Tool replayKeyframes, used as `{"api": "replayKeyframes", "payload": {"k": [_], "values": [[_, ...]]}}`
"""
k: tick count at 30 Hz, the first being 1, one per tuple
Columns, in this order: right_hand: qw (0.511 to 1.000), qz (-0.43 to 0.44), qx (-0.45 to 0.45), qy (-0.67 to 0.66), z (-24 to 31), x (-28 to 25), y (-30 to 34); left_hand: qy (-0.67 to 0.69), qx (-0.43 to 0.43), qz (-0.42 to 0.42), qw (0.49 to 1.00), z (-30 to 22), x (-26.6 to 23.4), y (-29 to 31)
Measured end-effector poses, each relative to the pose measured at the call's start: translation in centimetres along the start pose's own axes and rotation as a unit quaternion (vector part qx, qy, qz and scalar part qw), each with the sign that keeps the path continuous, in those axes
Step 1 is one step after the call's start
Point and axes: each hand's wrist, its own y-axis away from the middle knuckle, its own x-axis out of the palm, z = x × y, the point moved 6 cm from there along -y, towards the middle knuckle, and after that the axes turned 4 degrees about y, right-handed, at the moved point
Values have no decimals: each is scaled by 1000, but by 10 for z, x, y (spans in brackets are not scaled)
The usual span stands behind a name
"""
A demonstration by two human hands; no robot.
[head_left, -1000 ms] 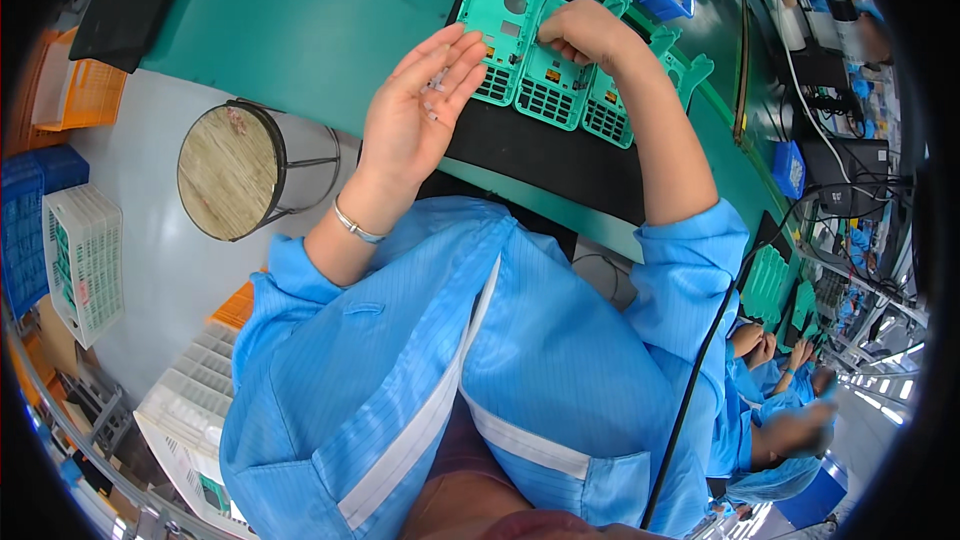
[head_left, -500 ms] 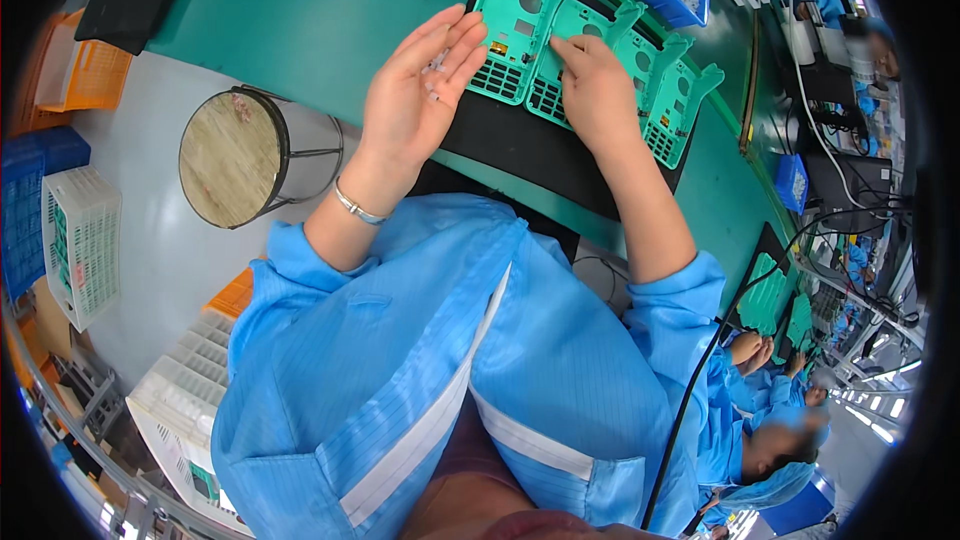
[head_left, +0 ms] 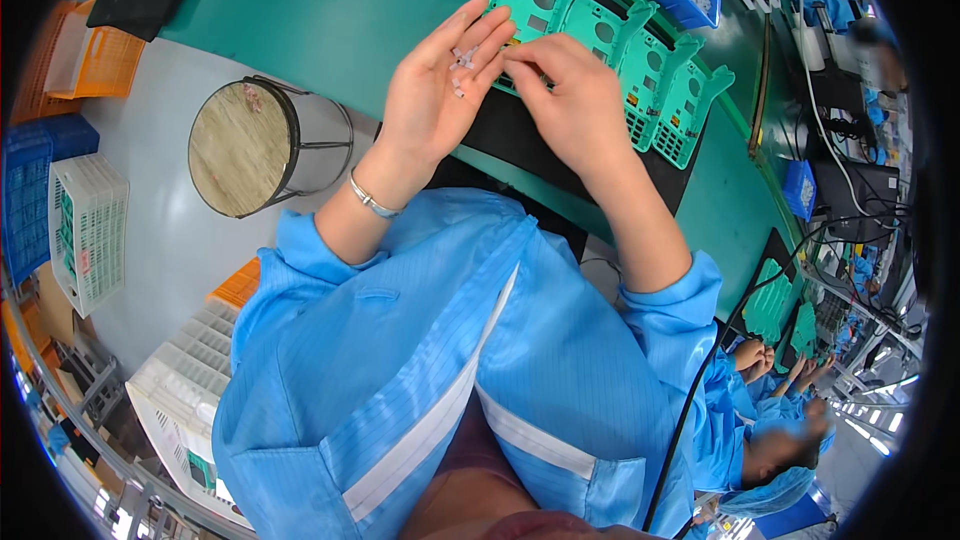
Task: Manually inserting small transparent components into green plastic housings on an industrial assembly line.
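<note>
My left hand [head_left: 425, 100] is held palm up with its fingers stretched out. On its fingers lie several small white plastic pieces [head_left: 462, 59]. Right beside those fingertips is my right hand [head_left: 580, 105], thumb and forefinger pinched together; whatever is between them is too small to make out. Beyond both hands, several green plastic housings [head_left: 603, 15] stand side by side, each with a round hole and a grid of slots. My hands cover the lower parts of the leftmost ones. A black mat [head_left: 530, 143] lies beneath the row.
A blue bin [head_left: 716, 5] of small white parts sits behind the housings. On the left are a round stool [head_left: 240, 150], an orange crate [head_left: 108, 60] and white crates [head_left: 105, 230]. A black cable [head_left: 690, 395] hangs at my right, near co-workers in blue.
My right hand has moved left, from over the second housing to the fingertips of my left hand. The left hand stays palm up with the white pieces, slightly shifted in view.
</note>
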Motion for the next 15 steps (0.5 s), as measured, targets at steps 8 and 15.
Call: {"api": "replayKeyframes", "payload": {"k": [8,15], "values": [[997,69,0,-34,28,16,6,-17,13,13,1000,-5,1,-2],[980,73,-157,100,37,25,1,-13,4,0,1000,-2,-2,-4]]}}
